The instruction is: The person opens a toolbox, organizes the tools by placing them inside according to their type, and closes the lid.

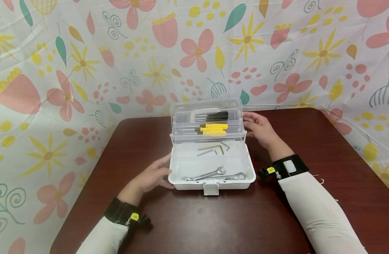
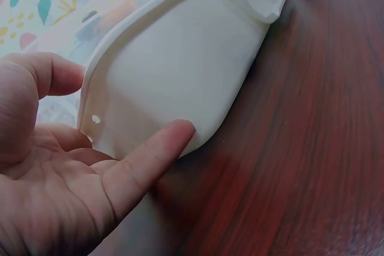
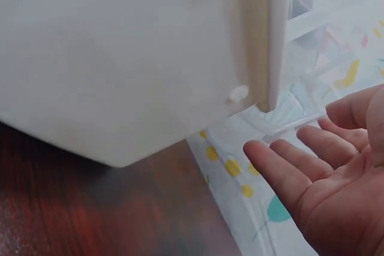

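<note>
A white toolbox [image 1: 211,185] stands with its clear lid [image 1: 205,103] raised and its clear trays tilted up at the back. Black-handled screwdrivers [image 1: 217,115] and yellow-handled screwdrivers [image 1: 215,129] lie in those trays. Below them are hex keys [image 1: 210,148], with wrenches [image 1: 210,174] along the front of the base. My left hand [image 1: 154,174] rests against the box's left side, its fingers extended along the wall in the left wrist view. Beside the right edge of the raised trays is my right hand [image 1: 261,128], fingers loosely spread and holding nothing in the right wrist view.
The box sits on a dark red-brown wooden table [image 1: 201,225] with rounded far corners. A flowered cloth [image 1: 134,70] hangs behind and to both sides. A clear latch [image 1: 211,189] sticks out from the box's front. Black bands with small cameras circle both wrists.
</note>
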A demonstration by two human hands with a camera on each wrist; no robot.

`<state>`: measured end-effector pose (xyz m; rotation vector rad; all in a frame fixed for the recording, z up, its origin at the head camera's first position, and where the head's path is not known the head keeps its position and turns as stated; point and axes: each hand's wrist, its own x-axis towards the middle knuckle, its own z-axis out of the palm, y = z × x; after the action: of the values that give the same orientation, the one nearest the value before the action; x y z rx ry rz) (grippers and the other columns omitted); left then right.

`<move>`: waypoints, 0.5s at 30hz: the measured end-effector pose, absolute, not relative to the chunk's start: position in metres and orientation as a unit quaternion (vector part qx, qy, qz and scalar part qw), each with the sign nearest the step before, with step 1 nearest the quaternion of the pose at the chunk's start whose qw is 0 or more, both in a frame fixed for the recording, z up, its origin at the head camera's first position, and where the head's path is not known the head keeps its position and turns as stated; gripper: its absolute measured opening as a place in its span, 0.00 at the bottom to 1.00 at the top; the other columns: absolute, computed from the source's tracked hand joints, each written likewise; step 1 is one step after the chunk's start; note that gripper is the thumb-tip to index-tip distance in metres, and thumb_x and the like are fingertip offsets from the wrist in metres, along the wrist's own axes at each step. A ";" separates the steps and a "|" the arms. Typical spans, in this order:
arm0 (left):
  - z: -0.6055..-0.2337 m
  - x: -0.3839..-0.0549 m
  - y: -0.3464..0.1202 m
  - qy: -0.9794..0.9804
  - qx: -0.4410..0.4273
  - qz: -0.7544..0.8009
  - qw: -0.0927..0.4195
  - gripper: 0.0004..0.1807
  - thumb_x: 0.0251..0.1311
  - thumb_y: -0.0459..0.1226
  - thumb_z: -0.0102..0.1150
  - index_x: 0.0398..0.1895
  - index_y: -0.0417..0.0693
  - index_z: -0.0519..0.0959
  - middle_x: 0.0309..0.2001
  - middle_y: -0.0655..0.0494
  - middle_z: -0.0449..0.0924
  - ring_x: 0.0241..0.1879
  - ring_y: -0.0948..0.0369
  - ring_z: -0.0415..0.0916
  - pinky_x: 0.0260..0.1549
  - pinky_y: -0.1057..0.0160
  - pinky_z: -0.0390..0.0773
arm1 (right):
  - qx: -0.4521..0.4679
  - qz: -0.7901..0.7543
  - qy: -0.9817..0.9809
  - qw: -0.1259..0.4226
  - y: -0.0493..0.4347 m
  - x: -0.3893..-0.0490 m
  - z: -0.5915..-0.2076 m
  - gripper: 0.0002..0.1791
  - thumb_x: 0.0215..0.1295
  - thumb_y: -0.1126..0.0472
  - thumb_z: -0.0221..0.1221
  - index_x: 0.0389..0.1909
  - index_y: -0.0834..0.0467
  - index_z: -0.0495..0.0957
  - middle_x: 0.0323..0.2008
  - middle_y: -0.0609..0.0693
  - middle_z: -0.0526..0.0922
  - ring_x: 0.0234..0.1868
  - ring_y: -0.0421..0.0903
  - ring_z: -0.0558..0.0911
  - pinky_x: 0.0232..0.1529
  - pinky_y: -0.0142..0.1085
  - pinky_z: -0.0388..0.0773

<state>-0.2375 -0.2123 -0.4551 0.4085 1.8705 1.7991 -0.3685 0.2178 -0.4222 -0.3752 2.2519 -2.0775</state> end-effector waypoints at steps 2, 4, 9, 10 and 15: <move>-0.455 -0.237 -0.212 0.681 0.156 0.668 0.256 0.42 0.73 0.27 0.43 0.85 0.59 0.44 0.80 0.36 0.53 0.52 0.43 0.83 0.42 0.37 0.86 | -0.116 -0.679 0.725 0.025 0.217 -0.367 -0.419 0.21 0.78 0.60 0.54 0.68 0.60 0.72 0.58 0.40 0.83 0.50 0.31 0.85 0.44 0.33 0.87; -0.456 -0.237 -0.211 0.673 0.158 0.676 0.256 0.41 0.74 0.27 0.42 0.85 0.58 0.43 0.77 0.31 0.57 0.51 0.43 0.83 0.41 0.38 0.86 | -0.114 -0.689 0.715 0.025 0.217 -0.364 -0.415 0.19 0.78 0.58 0.54 0.65 0.59 0.73 0.53 0.38 0.84 0.49 0.32 0.85 0.43 0.33 0.87; -0.457 -0.238 -0.210 0.662 0.157 0.689 0.249 0.41 0.73 0.26 0.41 0.85 0.57 0.44 0.73 0.26 0.61 0.47 0.47 0.85 0.38 0.43 0.88 | -0.095 -0.684 0.723 0.023 0.215 -0.358 -0.403 0.23 0.78 0.44 0.52 0.61 0.57 0.73 0.58 0.46 0.82 0.55 0.38 0.85 0.46 0.34 0.87; -0.457 -0.238 -0.209 0.661 0.156 0.692 0.247 0.41 0.73 0.25 0.41 0.85 0.58 0.44 0.72 0.25 0.61 0.46 0.47 0.85 0.38 0.44 0.88 | -0.087 -0.677 0.730 0.023 0.214 -0.356 -0.400 0.26 0.77 0.40 0.51 0.61 0.56 0.73 0.62 0.48 0.80 0.59 0.40 0.84 0.46 0.33 0.87; -0.461 -0.240 -0.206 0.657 0.144 0.703 0.230 0.41 0.72 0.24 0.41 0.85 0.58 0.47 0.70 0.23 0.63 0.41 0.49 0.85 0.34 0.49 0.88 | -0.038 -0.686 0.726 0.033 0.211 -0.351 -0.389 0.34 0.72 0.31 0.48 0.61 0.53 0.73 0.69 0.54 0.74 0.67 0.48 0.78 0.44 0.31 0.86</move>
<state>-0.2403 -0.2065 -0.4614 0.3962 1.8082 1.9351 -0.3511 0.2107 -0.3893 -0.1172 2.2335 -2.1118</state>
